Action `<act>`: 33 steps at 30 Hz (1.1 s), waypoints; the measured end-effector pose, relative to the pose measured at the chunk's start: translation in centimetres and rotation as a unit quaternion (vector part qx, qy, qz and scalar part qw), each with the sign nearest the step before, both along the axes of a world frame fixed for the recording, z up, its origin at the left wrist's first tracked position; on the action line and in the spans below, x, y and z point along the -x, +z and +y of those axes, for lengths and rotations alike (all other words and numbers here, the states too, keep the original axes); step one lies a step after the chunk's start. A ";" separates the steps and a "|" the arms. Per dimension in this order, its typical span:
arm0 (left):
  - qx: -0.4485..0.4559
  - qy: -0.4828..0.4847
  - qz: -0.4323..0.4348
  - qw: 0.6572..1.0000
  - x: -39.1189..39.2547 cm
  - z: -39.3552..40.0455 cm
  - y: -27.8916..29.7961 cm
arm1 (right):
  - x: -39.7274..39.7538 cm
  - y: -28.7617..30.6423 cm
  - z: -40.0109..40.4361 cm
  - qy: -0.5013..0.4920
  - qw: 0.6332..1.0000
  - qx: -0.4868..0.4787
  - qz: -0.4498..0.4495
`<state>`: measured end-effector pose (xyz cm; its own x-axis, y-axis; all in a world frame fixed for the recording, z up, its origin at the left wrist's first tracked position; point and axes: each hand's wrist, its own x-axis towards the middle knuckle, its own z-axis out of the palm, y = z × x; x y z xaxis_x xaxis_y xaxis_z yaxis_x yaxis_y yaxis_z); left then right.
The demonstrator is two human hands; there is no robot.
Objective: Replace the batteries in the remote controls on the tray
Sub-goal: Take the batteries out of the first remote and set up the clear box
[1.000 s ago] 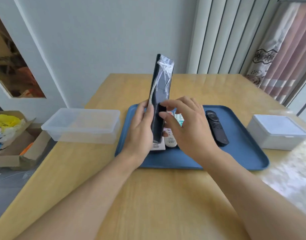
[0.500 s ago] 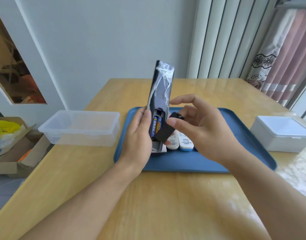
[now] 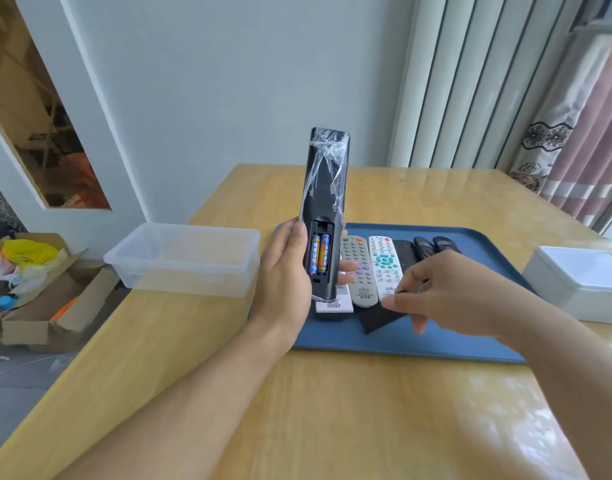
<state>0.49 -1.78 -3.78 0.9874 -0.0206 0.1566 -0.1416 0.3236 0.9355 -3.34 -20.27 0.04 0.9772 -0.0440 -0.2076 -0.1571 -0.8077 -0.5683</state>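
Note:
My left hand grips a long black remote wrapped in clear film and holds it upright above the blue tray. Its back faces me with the compartment uncovered, showing two blue and gold batteries. My right hand reaches low over the tray and pinches the black battery cover, which lies against the tray floor. On the tray lie a grey remote, a white remote with green buttons, a white remote under the held one, and several black remotes behind my right hand.
A clear plastic box stands on the wooden table left of the tray. A white lidded box sits at the right edge. Cardboard boxes with rubbish are on the floor at the left. Curtains hang at the back right.
My right hand slid the battery cover off the black remote and carried it down to the tray. The batteries now show. My left hand kept the remote upright.

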 end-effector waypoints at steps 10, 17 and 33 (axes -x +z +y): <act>-0.026 -0.007 -0.021 0.999 0.2 0.0 -0.1 | 0.1 0.0 0.1 0.026 0.998 0.051 -0.040; -0.040 -0.013 -0.014 0.999 -0.2 -0.3 -1.1 | 0.2 -2.6 2.7 0.093 0.887 -0.065 -0.447; 0.003 -0.117 0.068 0.991 0.6 -0.1 -0.5 | -0.5 -4.2 3.3 0.134 0.873 -0.033 -0.468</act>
